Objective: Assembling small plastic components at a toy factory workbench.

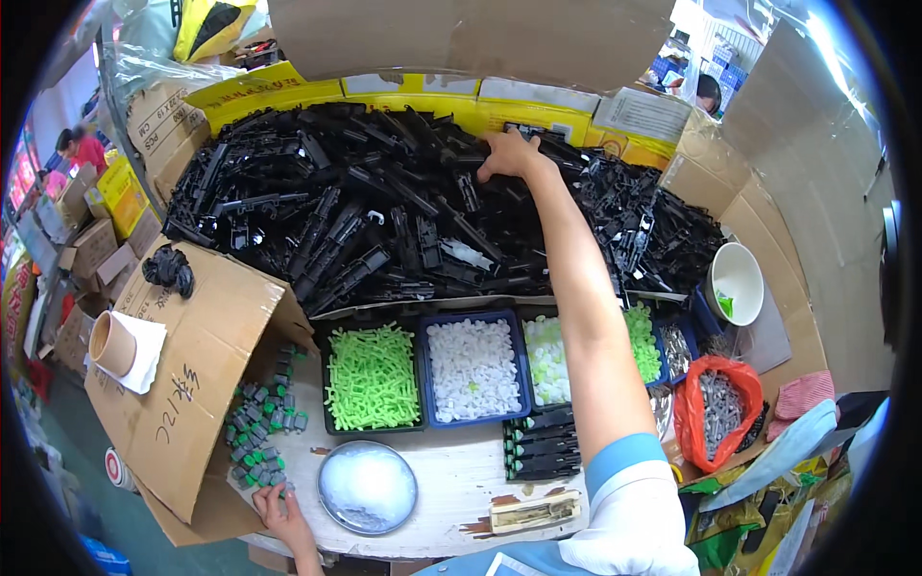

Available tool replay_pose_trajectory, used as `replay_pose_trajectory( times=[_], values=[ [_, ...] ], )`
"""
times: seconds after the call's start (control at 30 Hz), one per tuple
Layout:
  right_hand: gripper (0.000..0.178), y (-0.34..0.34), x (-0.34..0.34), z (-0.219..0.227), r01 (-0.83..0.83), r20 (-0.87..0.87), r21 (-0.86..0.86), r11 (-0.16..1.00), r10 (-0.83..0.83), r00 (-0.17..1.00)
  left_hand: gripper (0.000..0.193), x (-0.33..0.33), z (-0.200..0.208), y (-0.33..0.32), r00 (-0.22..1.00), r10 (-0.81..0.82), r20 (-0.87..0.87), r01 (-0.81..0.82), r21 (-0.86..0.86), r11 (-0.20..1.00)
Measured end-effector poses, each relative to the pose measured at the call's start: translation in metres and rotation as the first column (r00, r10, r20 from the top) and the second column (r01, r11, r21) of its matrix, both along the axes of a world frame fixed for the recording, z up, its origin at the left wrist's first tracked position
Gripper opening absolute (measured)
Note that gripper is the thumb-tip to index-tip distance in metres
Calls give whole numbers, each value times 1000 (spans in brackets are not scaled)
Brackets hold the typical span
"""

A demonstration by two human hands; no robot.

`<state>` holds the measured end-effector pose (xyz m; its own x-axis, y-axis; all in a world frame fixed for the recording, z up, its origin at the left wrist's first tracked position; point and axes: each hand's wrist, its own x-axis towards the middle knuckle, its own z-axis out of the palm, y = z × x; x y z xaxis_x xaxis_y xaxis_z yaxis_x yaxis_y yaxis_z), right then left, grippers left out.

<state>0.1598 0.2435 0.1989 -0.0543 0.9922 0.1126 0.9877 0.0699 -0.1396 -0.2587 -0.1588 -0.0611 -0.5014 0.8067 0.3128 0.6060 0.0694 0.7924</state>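
My right hand [511,156] reaches to the far side of a large heap of black plastic parts [384,221]. Its thumb and fingers are apart, touching the heap or just over it, with nothing visibly held. My left hand [281,514] is low at the table's near left, beside a cluster of small grey cylinders with green ends [259,432], which look like small motors. Its fingers are bent together at the cluster's near end; what they hold, if anything, is too small to make out. A round dish of whitish grease-like stuff [368,487] stands right of that hand.
Trays of green pieces [375,376], white pieces [473,370] and light-green pieces [642,344] line the heap's front. Several black assemblies [541,446] lie near a wooden block [535,513]. A red bag of screws [718,413] and white bowl [737,283] stand right; a cardboard box [192,355] left.
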Motion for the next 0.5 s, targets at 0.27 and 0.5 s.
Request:
replay_pose_trajectory(
  times=[0.27, 0.5],
  values=[
    [75, -54, 8, -4, -120, 42, -4, 993, 120, 992, 14, -3, -3, 2, 1000, -15, 14, 15, -7, 1000],
    [67, -104, 8, -23, -330, 265, 178, 927, 278, 923, 15, -3, -1, 0, 999, -32, -40, 33, 25, 999]
  ],
)
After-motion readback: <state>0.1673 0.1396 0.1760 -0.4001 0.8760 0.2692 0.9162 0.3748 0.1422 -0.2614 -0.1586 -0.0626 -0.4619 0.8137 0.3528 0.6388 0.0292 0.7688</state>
